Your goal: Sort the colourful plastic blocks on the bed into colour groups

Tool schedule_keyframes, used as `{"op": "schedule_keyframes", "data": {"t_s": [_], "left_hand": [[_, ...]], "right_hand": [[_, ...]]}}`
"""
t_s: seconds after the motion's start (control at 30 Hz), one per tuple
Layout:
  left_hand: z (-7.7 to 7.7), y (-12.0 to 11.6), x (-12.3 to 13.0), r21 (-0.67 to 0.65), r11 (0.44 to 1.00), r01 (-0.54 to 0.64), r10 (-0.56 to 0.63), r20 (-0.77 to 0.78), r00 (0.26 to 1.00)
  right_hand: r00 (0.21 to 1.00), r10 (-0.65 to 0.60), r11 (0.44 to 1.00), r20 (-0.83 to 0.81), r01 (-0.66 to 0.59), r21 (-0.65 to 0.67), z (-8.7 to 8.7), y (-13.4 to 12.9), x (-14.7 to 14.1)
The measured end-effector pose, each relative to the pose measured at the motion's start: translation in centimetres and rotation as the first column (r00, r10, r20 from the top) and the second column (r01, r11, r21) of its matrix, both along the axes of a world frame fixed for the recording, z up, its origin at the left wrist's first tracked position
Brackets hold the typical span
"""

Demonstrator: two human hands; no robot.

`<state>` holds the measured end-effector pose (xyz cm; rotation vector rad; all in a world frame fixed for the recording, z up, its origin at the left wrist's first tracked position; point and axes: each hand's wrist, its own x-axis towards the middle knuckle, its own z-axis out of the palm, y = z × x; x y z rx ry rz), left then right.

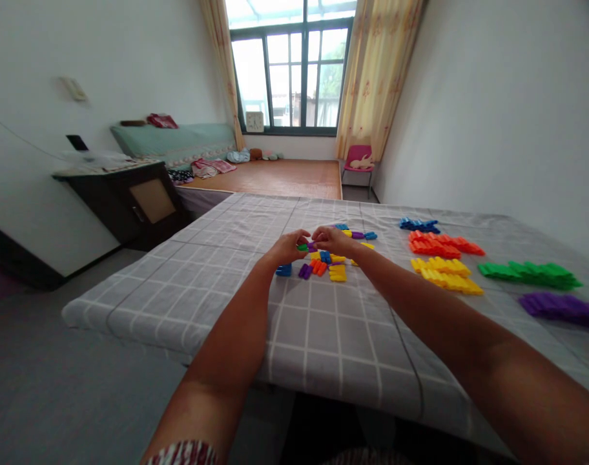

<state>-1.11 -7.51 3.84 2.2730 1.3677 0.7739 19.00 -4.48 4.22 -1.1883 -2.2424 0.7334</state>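
And here the left hand [291, 247] pinches a small green plastic piece [302, 247], while the right hand [330, 239], fingers curled, meets it at a small purple plastic piece [312, 247]; both pieces are just above or on the grey checked tablecloth [188, 278], I cannot tell which. Nearer the edge, 1 flat yellow plastic cluster [338, 273] sits beside orange plastic pieces [318, 266]. Off right, 5 colour groups lie spread out: blue, orange, yellow, green, purple.
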Motion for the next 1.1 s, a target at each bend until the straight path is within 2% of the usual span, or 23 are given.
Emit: {"op": "schedule_keyframes", "data": {"t_s": [0.17,0.27,0.33,0.4,0.5,0.57,0.67,0.77,0.83,0.93,1.0,1.1], "left_hand": [[0.2,0.2,-1.0,0.031,0.994,-0.102,0.106,-0.246,0.963],[0.8,-0.2,-1.1,0.087,0.992,-0.09,0.115,-0.344,0.932],[1.4,-0.7,-1.0,0.046,0.998,-0.036,0.05,-0.367,0.929],[1.9,-1.2,-0.8,-0.113,0.991,0.068,-0.104,-0.359,0.928],[2.1,-1.6,-0.7,-0.34,0.916,0.211,-0.313,-0.278,0.908],[2.0,-1.7,-0.8,-0.383,0.893,0.238,-0.343,-0.234,0.91],[1.7,-1.6,-0.8,-0.385,0.891,0.242,-0.338,-0.204,0.919],[1.6,-1.5,-0.7,-0.329,0.924,0.195,-0.277,-0.223,0.935],[1.7,-1.5,-0.8,-0.266,0.958,0.106,-0.179,-0.266,0.947],[1.8,-1.6,-0.9,-0.207,0.978,-0.029,-0.041,-0.325,0.945],[2.0,-1.7,-0.9,-0.187,0.98,-0.062,-0.004,-0.334,0.943],[2.0,-1.6,-0.7,-0.154,0.988,-0.021,-0.02,-0.263,0.965]], "right_hand": [[0.987,-0.153,0.984,-0.041,0.149,-0.096,0.3,1.5,3.3],[0.964,-0.202,0.974,0.173,0.216,-0.067,0.7,1.8,5.0],[0.908,-0.251,0.968,0.336,0.244,0.064,0.9,1.8,5.4],[0.885,-0.243,0.968,0.398,0.195,0.158,0.8,1.7,5.2],[0.891,-0.109,0.992,0.44,0.072,0.1,0.4,1.6,4.4],[0.888,-0.047,0.998,0.458,0.022,0.06,0.1,1.5,4.0],[0.896,-0.025,0.998,0.444,-0.001,0.06,0.0,1.5,3.8],[0.927,0.027,0.998,0.375,-0.045,0.041,0.2,1.5,4.1],[0.954,-0.021,0.995,0.299,-0.008,0.098,0.4,1.6,4.5],[0.949,-0.169,0.974,0.266,0.12,0.194,0.5,2.0,5.5],[0.935,-0.125,0.989,0.332,0.089,0.122,0.6,2.2,6.3],[0.908,0.051,0.998,0.416,-0.032,-0.051,0.5,2.0,7.1]]}}
